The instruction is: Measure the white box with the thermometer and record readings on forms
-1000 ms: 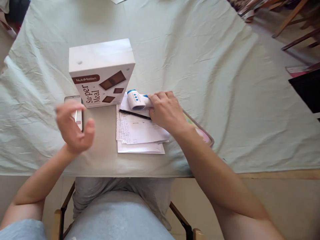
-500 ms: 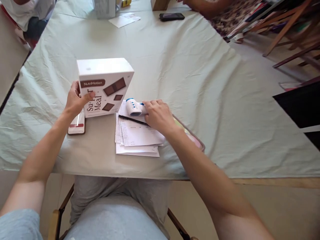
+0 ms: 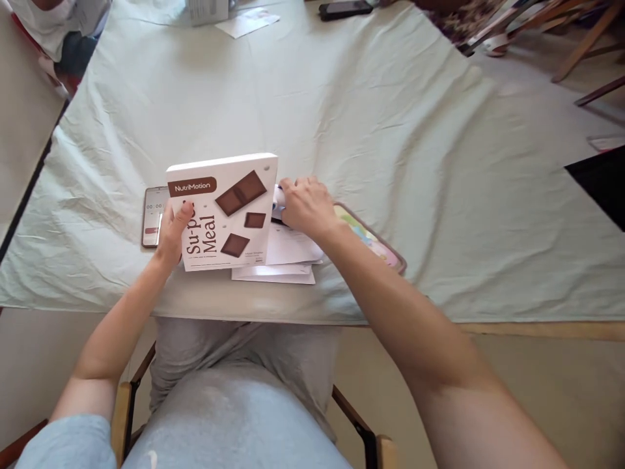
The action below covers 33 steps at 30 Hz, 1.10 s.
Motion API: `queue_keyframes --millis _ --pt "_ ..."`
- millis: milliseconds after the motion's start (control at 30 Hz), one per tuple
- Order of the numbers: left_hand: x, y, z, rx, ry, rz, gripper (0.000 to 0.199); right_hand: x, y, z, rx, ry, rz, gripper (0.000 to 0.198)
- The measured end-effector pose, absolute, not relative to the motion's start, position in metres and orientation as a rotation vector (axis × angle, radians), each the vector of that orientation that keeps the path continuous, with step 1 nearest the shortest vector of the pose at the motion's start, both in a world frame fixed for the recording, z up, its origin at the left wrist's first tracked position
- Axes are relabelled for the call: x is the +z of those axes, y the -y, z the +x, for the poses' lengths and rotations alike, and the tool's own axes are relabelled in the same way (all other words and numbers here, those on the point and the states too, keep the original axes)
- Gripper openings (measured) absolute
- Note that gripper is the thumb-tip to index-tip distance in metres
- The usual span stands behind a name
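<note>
My left hand grips a white NutriMotion box by its left side, thumb across the printed front, which shows brown chocolate pieces. The box is tilted and hides part of a stack of papers. My right hand is closed around the handle of a white and blue handheld thermometer, mostly hidden behind the box and my fingers. Just below it, a bit of a black pen shows on the papers. A phone with a timer screen lies beside my left hand.
A colourful flat item with a brown rim lies under my right forearm. Across the cloth-covered table are a dark phone, a paper sheet and a grey-white box. A person is at the far left.
My left hand has brought the box right and toward me, its front now turned up more and covering the thermometer's head. My right hand stays on the thermometer. The view has tipped down slightly.
</note>
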State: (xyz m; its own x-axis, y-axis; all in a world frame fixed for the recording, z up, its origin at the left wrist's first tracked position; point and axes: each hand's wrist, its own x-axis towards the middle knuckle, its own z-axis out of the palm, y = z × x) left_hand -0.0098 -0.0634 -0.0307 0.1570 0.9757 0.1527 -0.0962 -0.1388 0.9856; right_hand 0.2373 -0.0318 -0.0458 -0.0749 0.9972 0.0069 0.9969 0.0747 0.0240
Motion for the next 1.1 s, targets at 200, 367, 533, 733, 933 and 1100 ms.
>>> queue_keyframes --millis 200,367,533,733,933,1100 --pt "-0.045 0.063 -0.016 1.268 -0.985 1.455 0.057 -0.024 0.045 0.242 -0.001 -2.219 2.390 0.038" --pt "-0.047 0.066 -0.017 1.317 -0.991 1.427 0.063 -0.009 0.134 0.241 -0.578 -2.212 3.095 0.028" --pt "-0.045 0.063 -0.015 1.321 -0.988 1.411 0.064 -0.030 0.226 0.182 -2.227 -2.134 2.544 0.012" --pt "-0.047 0.060 -0.014 1.379 -0.937 1.467 0.055 -0.054 0.232 0.153 -1.953 -2.128 2.774 0.003" --pt "-0.046 0.060 -0.013 1.369 -0.980 1.469 0.057 -0.054 0.229 0.157 -1.690 -2.222 2.770 0.010" --pt "-0.047 0.059 -0.015 1.380 -0.956 1.484 0.058 -0.055 0.228 0.154 -1.653 -2.206 2.758 0.014"
